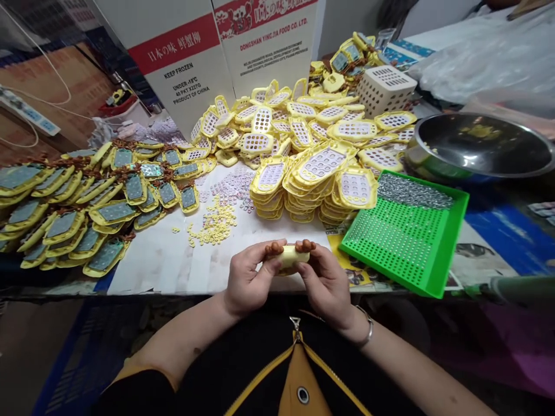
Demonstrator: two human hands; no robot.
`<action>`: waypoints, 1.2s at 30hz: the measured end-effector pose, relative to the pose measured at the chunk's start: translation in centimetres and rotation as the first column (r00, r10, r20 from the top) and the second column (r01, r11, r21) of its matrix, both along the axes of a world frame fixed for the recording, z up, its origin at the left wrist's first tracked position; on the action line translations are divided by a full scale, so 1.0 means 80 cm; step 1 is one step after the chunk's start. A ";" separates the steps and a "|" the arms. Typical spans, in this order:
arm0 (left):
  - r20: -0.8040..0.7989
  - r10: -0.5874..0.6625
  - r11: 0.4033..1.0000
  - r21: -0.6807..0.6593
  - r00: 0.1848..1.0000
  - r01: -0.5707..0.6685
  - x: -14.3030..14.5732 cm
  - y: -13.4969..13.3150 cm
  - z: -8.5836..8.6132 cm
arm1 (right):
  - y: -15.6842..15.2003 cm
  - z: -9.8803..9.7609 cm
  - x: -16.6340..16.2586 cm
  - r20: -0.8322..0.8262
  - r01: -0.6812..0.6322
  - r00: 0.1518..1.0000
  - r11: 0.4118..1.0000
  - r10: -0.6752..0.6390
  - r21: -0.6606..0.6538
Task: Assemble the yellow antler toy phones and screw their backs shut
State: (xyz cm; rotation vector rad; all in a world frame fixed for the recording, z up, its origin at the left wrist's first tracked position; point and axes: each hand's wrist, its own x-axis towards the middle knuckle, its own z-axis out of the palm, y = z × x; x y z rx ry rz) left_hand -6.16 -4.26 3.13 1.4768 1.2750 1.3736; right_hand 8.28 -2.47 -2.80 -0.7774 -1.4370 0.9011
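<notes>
My left hand [249,277] and my right hand [323,280] both grip one small yellow plastic toy-phone shell [293,257], held close to my body above the table's front edge. Fingers of both hands curl over its top edge and the thumbs press on it from below. Just beyond my hands lie stacks of yellow keypad shells [312,179] with holes, loose small yellow buttons [214,222] and a scatter of tiny clear pieces [234,188] on white paper [173,260].
A big heap of finished yellow phones with grey screens [78,208] fills the left. A green perforated tray [407,237] sits to the right, with a steel bowl [477,147] behind it. Cardboard boxes [217,52] and a white perforated box [385,86] stand at the back.
</notes>
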 end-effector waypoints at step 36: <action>0.116 -0.056 0.964 -0.251 0.992 0.084 -0.025 0.015 -0.013 | 0.027 0.012 -0.006 -0.145 -0.099 0.987 0.960 0.062 -0.263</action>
